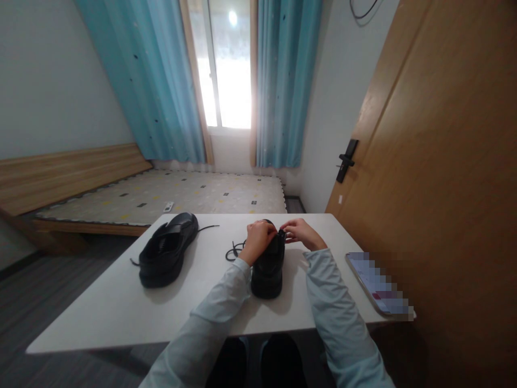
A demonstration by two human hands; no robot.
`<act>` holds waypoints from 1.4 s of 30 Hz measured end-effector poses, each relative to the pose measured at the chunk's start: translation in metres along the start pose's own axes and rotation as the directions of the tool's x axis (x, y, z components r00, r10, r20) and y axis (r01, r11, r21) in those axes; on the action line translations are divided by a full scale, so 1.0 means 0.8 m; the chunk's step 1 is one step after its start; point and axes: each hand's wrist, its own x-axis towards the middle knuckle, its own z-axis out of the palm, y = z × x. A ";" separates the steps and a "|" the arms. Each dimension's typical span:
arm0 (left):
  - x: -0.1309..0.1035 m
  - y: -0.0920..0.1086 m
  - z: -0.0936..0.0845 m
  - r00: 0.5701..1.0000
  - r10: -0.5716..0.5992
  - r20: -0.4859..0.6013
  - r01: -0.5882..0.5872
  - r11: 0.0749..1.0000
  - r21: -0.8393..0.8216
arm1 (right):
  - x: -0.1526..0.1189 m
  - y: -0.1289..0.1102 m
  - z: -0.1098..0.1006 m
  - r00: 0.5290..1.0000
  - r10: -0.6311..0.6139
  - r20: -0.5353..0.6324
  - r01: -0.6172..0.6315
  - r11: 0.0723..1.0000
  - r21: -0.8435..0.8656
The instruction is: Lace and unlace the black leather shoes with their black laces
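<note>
A black shoe (266,275) stands on the white table with its heel towards me. My left hand (259,238) reaches over its top from the left, fingers bent together at the right lacing flap. Whatever those fingertips pinch is hidden. From the right, my right hand (302,233) has thumb and fingers closed at the outer edge of the same flap. A loop of black shoelace (233,252) lies at the shoe's left side. Further left rests a second black shoe (166,253), its lace ends trailing onto the table.
A phone or tablet (375,283), partly pixelated, lies at the white table's (202,318) right edge. Beyond the table is a bed (194,188) with a small white device (168,206) on it. A wooden door (436,161) stands close on the right.
</note>
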 end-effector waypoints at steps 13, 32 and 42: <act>-0.001 0.000 0.004 0.998 -0.066 -0.001 0.066 0.998 0.021 | 0.019 0.020 0.001 0.953 -0.302 -0.010 0.264 0.849 -0.458; -0.005 -0.094 -0.063 0.891 -0.099 0.443 0.189 0.968 -0.164 | 0.025 0.028 -0.014 0.975 -0.222 0.003 0.204 0.886 -0.416; -0.025 -0.112 -0.042 0.850 -0.517 0.095 0.456 0.815 0.359 | 0.016 0.019 -0.017 0.992 -0.118 -0.032 0.099 0.929 -0.356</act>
